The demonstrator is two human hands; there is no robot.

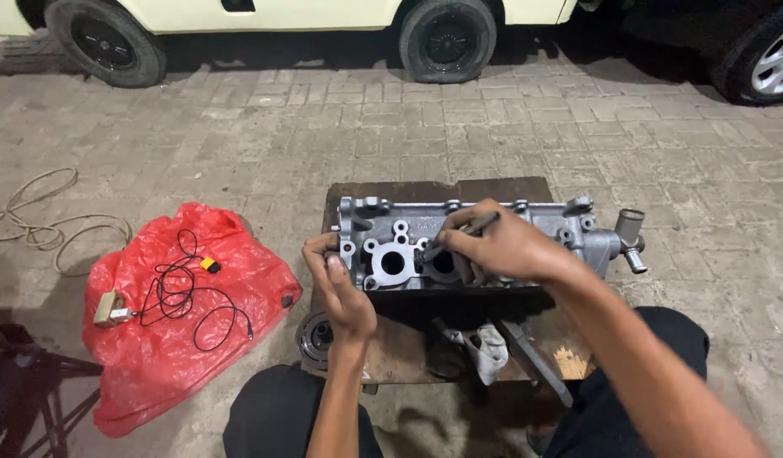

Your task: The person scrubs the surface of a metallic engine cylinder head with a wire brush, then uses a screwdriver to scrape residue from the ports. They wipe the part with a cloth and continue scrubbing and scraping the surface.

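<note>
Cylinder head [485, 242]: cast metal, matt grey, machined ports smooth. Board [408, 339]: worn, stained wood. Bag [167, 322]: glossy red plastic, crinkled. Rag [491, 352]: grey cloth. Paving [493, 127]: rough brick.

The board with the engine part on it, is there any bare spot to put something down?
Hardly. The board is crowded: the engine part fills its far half, and a rag and metal bar lie near the knees. Bare paving lies between the board and the cars, and right of the pipe.
</note>
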